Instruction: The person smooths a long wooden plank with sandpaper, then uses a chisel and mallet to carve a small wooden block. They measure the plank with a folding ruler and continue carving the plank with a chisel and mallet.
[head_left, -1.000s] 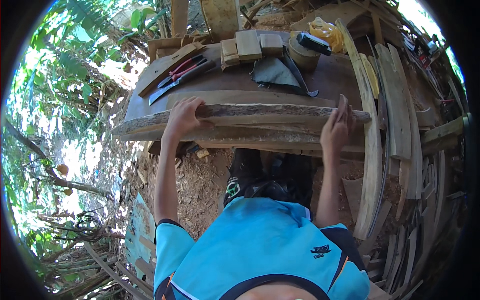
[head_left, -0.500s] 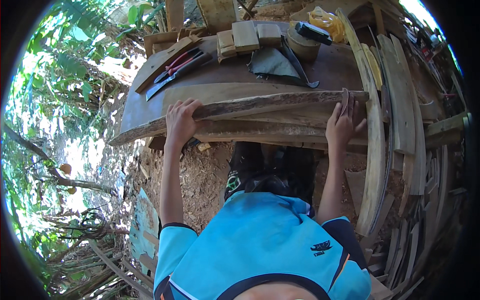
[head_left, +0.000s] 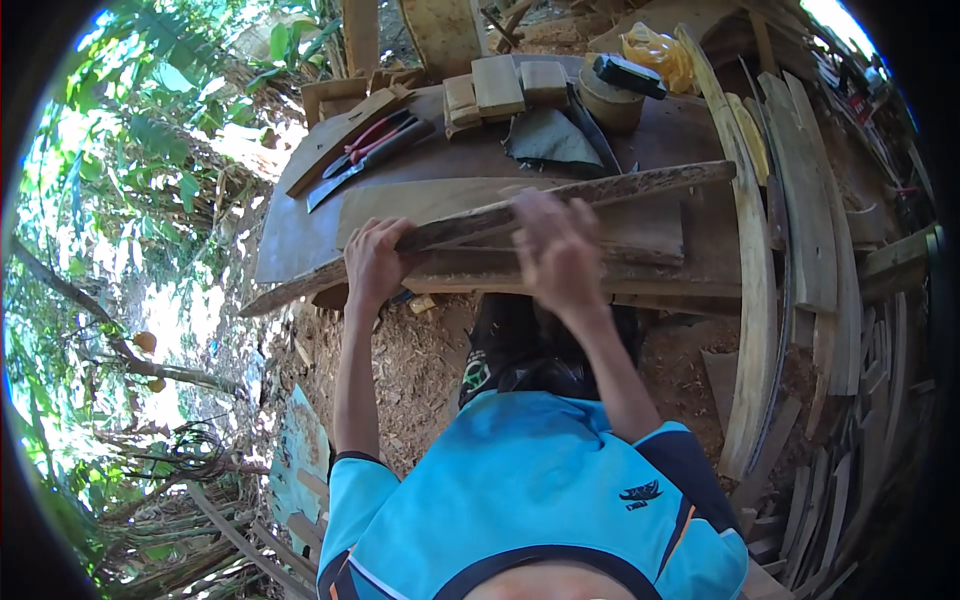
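Observation:
A long, narrow, rough-edged plank [head_left: 665, 178] lies diagonally across the front of the bench, its right end higher in the picture, over flat boards [head_left: 430, 195]. My left hand [head_left: 375, 262] has its fingers wrapped round the plank left of its middle. My right hand [head_left: 555, 255] reaches to the plank's middle, smeared by motion; whether its fingers grip anything is unclear. Beyond them on the bench lie a broad blade [head_left: 335, 185], red-handled pliers [head_left: 375, 130] and a dark cloth [head_left: 548, 140].
Wood blocks [head_left: 497, 85], a round container [head_left: 610, 105] and a yellow plastic bag [head_left: 660, 55] stand at the back of the brown bench [head_left: 295, 240]. Long boards [head_left: 800, 200] line the right side. Plants are at left; wood chips cover the ground [head_left: 420, 350].
My right hand has moved left from the plank's right end to its middle. The plank has tilted, its right end farther away and its left end nearer me. My left hand stays on it.

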